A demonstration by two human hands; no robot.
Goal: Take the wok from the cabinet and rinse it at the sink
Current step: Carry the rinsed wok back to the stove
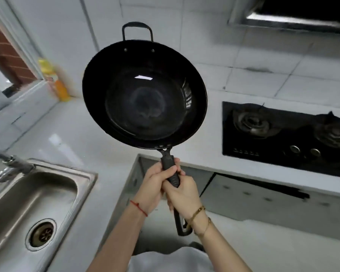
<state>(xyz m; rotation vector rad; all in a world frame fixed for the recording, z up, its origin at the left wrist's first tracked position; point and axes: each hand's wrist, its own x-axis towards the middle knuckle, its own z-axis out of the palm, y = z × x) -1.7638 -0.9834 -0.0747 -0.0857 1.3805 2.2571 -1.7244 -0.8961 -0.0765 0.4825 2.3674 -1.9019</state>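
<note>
A black wok with a loop handle at its far rim is held up in the air above the white counter, its inside facing me. Both hands grip its long black handle: my left hand higher up near the bowl, my right hand just below it. The steel sink lies at the lower left, with its drain showing and the faucet over its far left edge. The cabinet front is under the counter, to the right of my hands.
A black gas hob with two burners is set in the counter at the right, under a range hood. A yellow and orange bottle stands in the back corner by the window sill. White tiles cover the wall.
</note>
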